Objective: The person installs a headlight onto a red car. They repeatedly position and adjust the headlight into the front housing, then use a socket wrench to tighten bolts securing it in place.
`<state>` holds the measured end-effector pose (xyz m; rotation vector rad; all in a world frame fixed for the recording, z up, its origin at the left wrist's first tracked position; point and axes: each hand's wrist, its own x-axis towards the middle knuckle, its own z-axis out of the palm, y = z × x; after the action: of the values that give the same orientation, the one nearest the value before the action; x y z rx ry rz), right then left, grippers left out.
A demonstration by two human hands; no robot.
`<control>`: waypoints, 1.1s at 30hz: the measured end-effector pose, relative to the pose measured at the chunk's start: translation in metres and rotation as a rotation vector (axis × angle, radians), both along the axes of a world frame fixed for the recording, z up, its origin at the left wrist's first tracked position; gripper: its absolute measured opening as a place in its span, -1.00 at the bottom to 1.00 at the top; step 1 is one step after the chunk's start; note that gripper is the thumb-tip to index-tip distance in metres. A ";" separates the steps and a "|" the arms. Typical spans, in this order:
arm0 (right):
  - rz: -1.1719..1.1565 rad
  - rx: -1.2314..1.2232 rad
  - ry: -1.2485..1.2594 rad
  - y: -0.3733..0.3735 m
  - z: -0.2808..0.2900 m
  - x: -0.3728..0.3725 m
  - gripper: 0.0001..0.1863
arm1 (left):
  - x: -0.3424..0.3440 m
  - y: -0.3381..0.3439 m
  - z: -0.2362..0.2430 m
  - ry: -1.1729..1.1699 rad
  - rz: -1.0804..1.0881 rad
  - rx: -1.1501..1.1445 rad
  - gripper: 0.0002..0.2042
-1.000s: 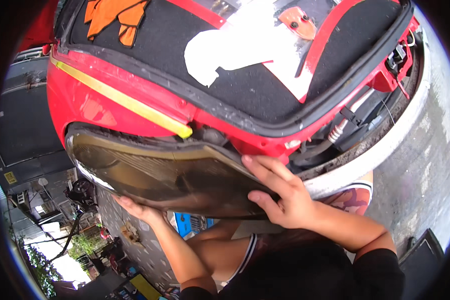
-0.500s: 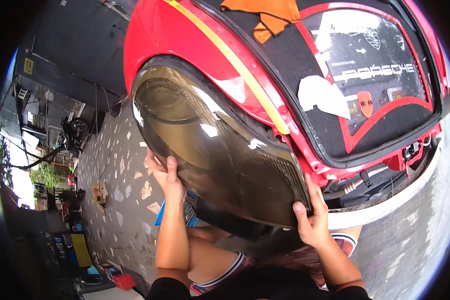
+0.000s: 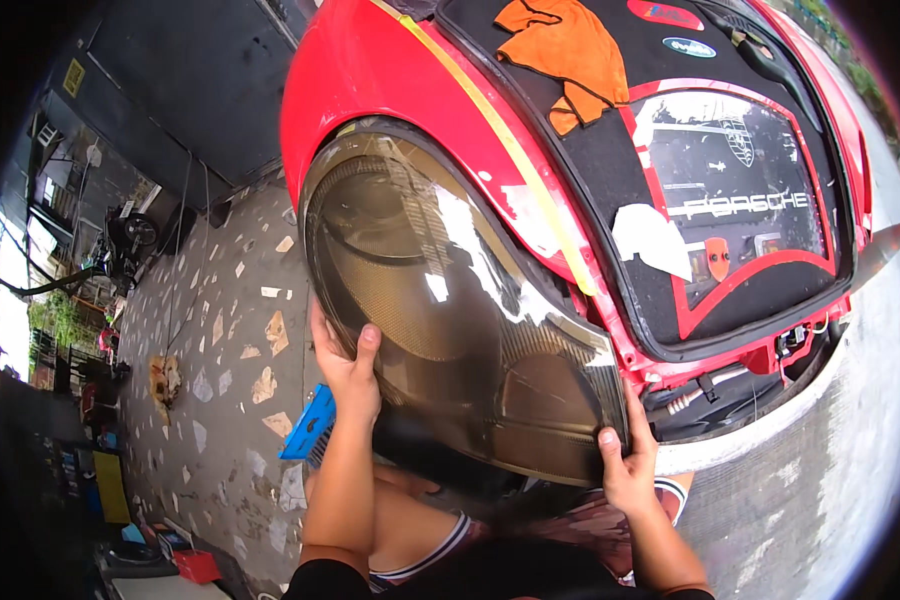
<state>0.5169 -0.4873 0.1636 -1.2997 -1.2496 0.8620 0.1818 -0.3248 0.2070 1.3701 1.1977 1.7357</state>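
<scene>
A large headlight (image 3: 450,310) with a dark, smoky-amber lens sits at the front corner of a red car (image 3: 390,75), its far edge up against the fender opening. My left hand (image 3: 346,365) grips its left lower edge, thumb on the lens and fingers behind. At the right end, my right hand (image 3: 630,455) pinches the rim, with the thumb on the front and the fingers along the outer side. What lies behind the headlight is hidden. Yellow tape (image 3: 500,140) runs along the fender edge beside it.
In the open front compartment lie an orange cloth (image 3: 575,55) and a white piece (image 3: 650,238). Exposed front parts (image 3: 710,390) show at right. A blue case (image 3: 310,422) rests on the stone-patched floor (image 3: 240,330) near my leg. A red box (image 3: 198,566) stands lower left.
My view has shifted, showing more of the compartment. The headlight's lens faces me more fully, and its far edge looks closer along the fender. Both hands keep their grip on it.
</scene>
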 end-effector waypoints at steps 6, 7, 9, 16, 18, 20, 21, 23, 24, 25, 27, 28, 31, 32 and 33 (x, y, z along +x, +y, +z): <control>-0.004 -0.038 0.028 0.022 0.018 -0.005 -0.30 | 0.003 0.018 0.017 -0.052 -0.010 -0.069 -0.07; 0.000 -0.054 0.022 0.023 0.014 -0.005 -0.30 | 0.001 0.016 0.016 -0.028 0.000 -0.056 -0.07; 0.010 -0.047 0.028 0.017 0.007 -0.005 -0.29 | -0.003 0.006 0.008 -0.012 -0.005 -0.064 -0.06; -0.006 0.006 -0.004 0.031 -0.013 -0.004 -0.28 | -0.011 0.023 -0.008 0.061 0.011 -0.026 0.01; -0.011 -0.007 -0.012 0.025 -0.010 -0.007 -0.28 | -0.010 0.014 -0.011 0.085 0.026 -0.042 -0.01; -0.014 -0.004 -0.010 0.027 -0.008 -0.008 -0.28 | -0.005 0.014 -0.005 0.062 0.025 -0.053 -0.01; -0.003 -0.025 -0.001 0.016 -0.011 -0.006 -0.27 | -0.004 0.007 -0.007 0.049 0.013 -0.062 -0.02; -0.005 -0.029 0.020 0.010 -0.013 -0.008 -0.27 | -0.002 0.002 -0.012 0.019 -0.014 -0.041 -0.03; -0.013 -0.034 0.033 0.013 -0.012 -0.010 -0.26 | -0.001 0.007 -0.015 0.040 0.010 -0.014 -0.04; 0.014 -0.018 0.038 0.018 -0.008 -0.005 -0.26 | 0.002 0.006 -0.017 0.061 0.041 -0.001 -0.05; 0.032 0.012 0.023 0.033 -0.005 -0.004 -0.26 | 0.001 0.012 -0.013 0.104 0.071 0.012 -0.07; 0.028 -0.011 0.027 0.031 -0.003 -0.006 -0.27 | -0.001 0.012 -0.012 0.078 0.072 0.000 -0.07; 0.013 -0.032 0.004 0.025 0.001 -0.008 -0.29 | -0.004 0.011 -0.009 -0.002 0.030 -0.034 -0.06; 0.009 -0.025 0.004 0.019 0.001 -0.007 -0.29 | -0.002 0.008 -0.006 -0.012 0.009 -0.030 -0.06; 0.005 -0.017 0.004 0.012 0.001 -0.005 -0.30 | 0.002 0.001 -0.005 -0.021 -0.013 -0.026 -0.06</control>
<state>0.5116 -0.4757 0.1646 -1.3084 -1.2456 0.8798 0.1836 -0.3242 0.2021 1.3384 1.1940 1.7151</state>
